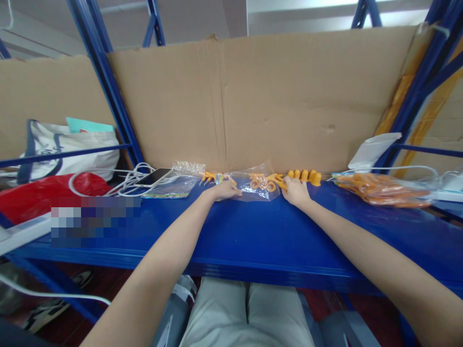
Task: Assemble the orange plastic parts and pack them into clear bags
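My left hand (227, 190) pinches the left end of a clear plastic bag (246, 193) lying near the back of the blue shelf. Orange plastic pieces, some ring-shaped, show at the bag's right end; one orange piece (268, 184) has round loops. My right hand (296, 192) has its fingers closed on a slim orange plastic piece (278, 179) at that end; whether this lies inside the bag I cannot tell. Just behind the right hand stands a row of orange finger-like pieces (315, 178). More thin orange pieces (208, 177) lie beyond the left hand.
Left on the blue shelf (246, 236) are a flat clear bag (177, 188), a phone (155, 177), white cables (126, 180) and a red bag (87, 184). A bag of orange pieces (383, 190) lies right. Cardboard (289, 96) walls the back, between blue posts.
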Tool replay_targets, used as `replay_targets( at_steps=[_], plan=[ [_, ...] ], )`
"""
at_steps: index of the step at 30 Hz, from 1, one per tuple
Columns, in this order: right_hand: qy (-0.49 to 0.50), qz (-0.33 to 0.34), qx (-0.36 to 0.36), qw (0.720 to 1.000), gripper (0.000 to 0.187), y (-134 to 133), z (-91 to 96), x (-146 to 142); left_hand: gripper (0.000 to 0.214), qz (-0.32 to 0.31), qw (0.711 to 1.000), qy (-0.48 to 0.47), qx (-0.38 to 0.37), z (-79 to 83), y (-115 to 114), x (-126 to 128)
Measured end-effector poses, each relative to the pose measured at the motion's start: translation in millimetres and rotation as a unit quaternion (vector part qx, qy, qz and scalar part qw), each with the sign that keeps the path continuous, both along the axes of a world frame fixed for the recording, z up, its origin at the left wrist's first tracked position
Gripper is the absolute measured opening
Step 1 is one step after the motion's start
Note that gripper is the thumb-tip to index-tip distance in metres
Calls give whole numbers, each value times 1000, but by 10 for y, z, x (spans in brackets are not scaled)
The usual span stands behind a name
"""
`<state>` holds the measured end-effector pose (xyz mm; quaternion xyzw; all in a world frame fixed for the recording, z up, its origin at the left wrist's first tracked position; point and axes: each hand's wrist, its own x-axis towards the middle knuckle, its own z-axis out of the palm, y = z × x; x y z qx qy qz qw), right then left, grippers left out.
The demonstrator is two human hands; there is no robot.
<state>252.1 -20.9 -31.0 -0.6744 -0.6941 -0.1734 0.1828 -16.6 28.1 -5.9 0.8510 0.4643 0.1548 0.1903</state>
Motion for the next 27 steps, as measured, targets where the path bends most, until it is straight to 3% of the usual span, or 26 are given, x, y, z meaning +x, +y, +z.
replay_targets(
  at_steps=[6,9,13,16,21,24,27],
  plan=[
    [-7,-15,-13,1000,33,-16,40,20,29,16,1000,13,12,8,12,-7],
    [14,-18,24,999,32,-5,68,72,28,11,1000,6,17,13,36,-24],
    [117,8,90,989,36,52,152,192,28,1,1000,-2,19,34,17,-24],
    [241,97,111,959,39,80,255,256,29,7,999,-31,17,53,-27,-20],
    [379,267,12,886,48,-6,417,244,21,40,996,-74,7,75,-63,-34],
    [370,293,-73,878,48,-79,478,244,16,72,995,-72,8,85,-57,-37],
    [354,295,-107,881,46,-99,518,289,17,91,994,-57,14,94,-59,-36]
  ],
)
